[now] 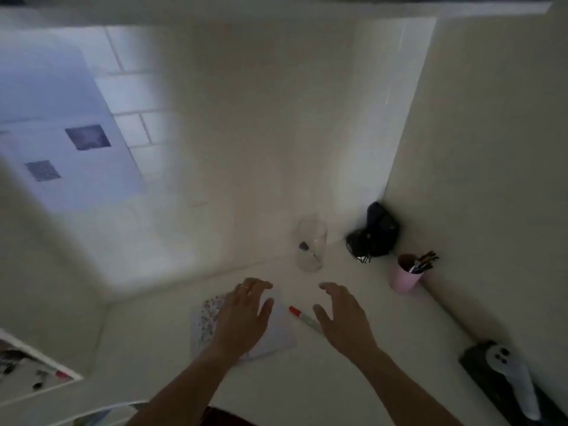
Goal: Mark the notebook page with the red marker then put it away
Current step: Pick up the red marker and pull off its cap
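A small notebook [276, 333] with a speckled cover lies on the white desk, a pale page showing on its right side. My left hand [242, 315] hovers over or rests on it, fingers spread, holding nothing. A red-capped marker [302, 316] lies on the desk just right of the notebook, cap pointing away from me. My right hand [344, 315] is spread open beside the marker's near end, which it partly covers; it grips nothing. The frame is dim and blurred.
A clear glass jar [310, 244] stands behind the hands. A black object [376, 233] sits in the corner. A pink cup [405, 276] with brushes stands by the right wall. A dark box with a white ghost figure [516, 382] lies at right.
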Demonstrator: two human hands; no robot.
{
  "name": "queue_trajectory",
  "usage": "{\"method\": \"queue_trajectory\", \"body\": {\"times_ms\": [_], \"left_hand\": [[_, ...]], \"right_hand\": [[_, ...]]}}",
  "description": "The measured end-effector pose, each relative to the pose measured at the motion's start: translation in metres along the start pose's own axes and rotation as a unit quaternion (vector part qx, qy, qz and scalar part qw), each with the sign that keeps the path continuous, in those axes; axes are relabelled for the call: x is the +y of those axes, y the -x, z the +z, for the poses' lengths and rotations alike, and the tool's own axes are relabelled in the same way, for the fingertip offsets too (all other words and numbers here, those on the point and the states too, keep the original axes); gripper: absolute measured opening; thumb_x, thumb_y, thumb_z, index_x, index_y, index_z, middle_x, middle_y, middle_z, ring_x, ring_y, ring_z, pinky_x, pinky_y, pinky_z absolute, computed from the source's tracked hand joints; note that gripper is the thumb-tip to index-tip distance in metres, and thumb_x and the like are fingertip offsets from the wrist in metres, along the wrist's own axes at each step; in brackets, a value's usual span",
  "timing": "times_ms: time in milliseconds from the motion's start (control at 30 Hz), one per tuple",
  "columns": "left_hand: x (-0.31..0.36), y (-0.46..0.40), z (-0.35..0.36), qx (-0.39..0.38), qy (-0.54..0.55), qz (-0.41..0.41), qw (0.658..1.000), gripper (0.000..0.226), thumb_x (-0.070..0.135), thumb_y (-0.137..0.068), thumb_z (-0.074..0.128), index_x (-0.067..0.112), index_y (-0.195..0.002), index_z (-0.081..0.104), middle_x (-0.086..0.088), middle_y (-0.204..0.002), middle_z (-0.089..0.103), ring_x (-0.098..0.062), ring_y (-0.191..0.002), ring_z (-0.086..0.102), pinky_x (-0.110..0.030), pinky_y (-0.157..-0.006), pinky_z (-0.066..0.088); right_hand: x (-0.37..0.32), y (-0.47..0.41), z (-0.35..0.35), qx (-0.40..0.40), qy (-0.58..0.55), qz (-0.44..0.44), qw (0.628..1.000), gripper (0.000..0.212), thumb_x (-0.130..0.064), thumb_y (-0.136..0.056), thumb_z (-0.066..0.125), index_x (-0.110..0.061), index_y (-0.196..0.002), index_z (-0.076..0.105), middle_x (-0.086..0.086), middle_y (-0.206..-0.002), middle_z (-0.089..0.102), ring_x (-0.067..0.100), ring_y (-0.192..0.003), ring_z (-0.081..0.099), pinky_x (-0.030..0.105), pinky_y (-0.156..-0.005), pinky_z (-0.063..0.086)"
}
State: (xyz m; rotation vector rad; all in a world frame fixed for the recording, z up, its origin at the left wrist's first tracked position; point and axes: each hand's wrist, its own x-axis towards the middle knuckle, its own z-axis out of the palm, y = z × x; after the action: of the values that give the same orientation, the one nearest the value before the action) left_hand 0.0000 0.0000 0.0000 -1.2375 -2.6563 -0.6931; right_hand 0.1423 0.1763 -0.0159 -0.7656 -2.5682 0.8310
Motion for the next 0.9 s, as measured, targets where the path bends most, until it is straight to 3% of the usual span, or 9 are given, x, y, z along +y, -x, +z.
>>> {"method": "queue_trajectory", "body": {"times_ms": [167,300,400,467,600,800,900], "left_hand": [[-0.011,-0.013,0.099,-0.059,0.012,0.023,0.998,0.033,0.036,-0.095,0.048,0.022,-0.116,0.070,0.000,-0.113,0.073,-0.024,-0.099,0.073,-0.037,-0.080,0.060],[-0.036,-0.021,0.182,-0.052,-0.003,0.062,0.997,0.034,0.029,-0.095,0.052,0.024,-0.123,0.069,0.000,-0.118,0.072,-0.025,-0.102,0.071,-0.038,-0.080,0.058],[-0.057,-0.023,0.232,-0.047,-0.010,0.071,0.996,0.044,0.032,-0.096,0.045,0.024,-0.134,0.064,-0.002,-0.131,0.068,-0.026,-0.115,0.065,-0.040,-0.088,0.055],[-0.068,-0.019,0.256,-0.023,-0.039,0.081,0.996,0.046,0.036,-0.096,0.041,0.022,-0.132,0.067,-0.003,-0.133,0.068,-0.028,-0.119,0.063,-0.040,-0.093,0.051],[-0.078,-0.011,0.275,0.003,-0.030,0.084,0.996,0.043,0.038,-0.097,0.040,0.022,-0.124,0.070,-0.003,-0.133,0.068,-0.028,-0.121,0.060,-0.041,-0.095,0.050],[-0.078,-0.009,0.272,0.022,-0.030,0.095,0.995,0.052,0.041,-0.093,0.035,0.019,-0.128,0.067,-0.004,-0.131,0.069,-0.031,-0.122,0.060,-0.043,-0.095,0.050],[-0.079,-0.003,0.273,0.032,-0.028,0.064,0.997,0.047,0.039,-0.096,0.050,0.015,-0.135,0.060,-0.009,-0.137,0.063,-0.032,-0.125,0.057,-0.043,-0.101,0.048]], "right_hand": [[0.064,-0.014,0.069,-0.028,0.056,0.010,0.998,0.044,-0.036,-0.090,0.058,-0.017,-0.129,0.059,0.007,-0.122,0.065,0.030,-0.110,0.063,0.038,-0.088,0.050],[0.110,-0.033,0.131,-0.031,0.099,-0.001,0.995,0.046,-0.039,-0.089,0.058,-0.017,-0.130,0.059,0.006,-0.120,0.064,0.029,-0.111,0.061,0.040,-0.089,0.053],[0.144,-0.037,0.173,0.032,0.116,-0.035,0.992,0.036,-0.035,-0.080,0.067,-0.013,-0.109,0.071,0.008,-0.100,0.066,0.032,-0.089,0.062,0.043,-0.074,0.057],[0.162,-0.036,0.194,0.108,0.093,-0.066,0.988,0.023,-0.030,-0.080,0.071,-0.013,-0.096,0.071,0.008,-0.094,0.063,0.029,-0.083,0.056,0.041,-0.073,0.052],[0.175,-0.032,0.209,0.164,0.068,-0.084,0.980,0.012,-0.023,-0.081,0.075,-0.016,-0.088,0.069,0.006,-0.092,0.061,0.027,-0.084,0.053,0.038,-0.075,0.049],[0.173,-0.035,0.206,0.162,0.051,-0.083,0.982,0.016,-0.031,-0.081,0.075,-0.016,-0.086,0.073,0.006,-0.089,0.063,0.029,-0.084,0.056,0.036,-0.075,0.046],[0.171,-0.031,0.200,0.125,0.036,-0.052,0.990,0.020,-0.034,-0.085,0.070,-0.017,-0.094,0.075,0.007,-0.096,0.066,0.028,-0.091,0.060,0.034,-0.080,0.044]]}}
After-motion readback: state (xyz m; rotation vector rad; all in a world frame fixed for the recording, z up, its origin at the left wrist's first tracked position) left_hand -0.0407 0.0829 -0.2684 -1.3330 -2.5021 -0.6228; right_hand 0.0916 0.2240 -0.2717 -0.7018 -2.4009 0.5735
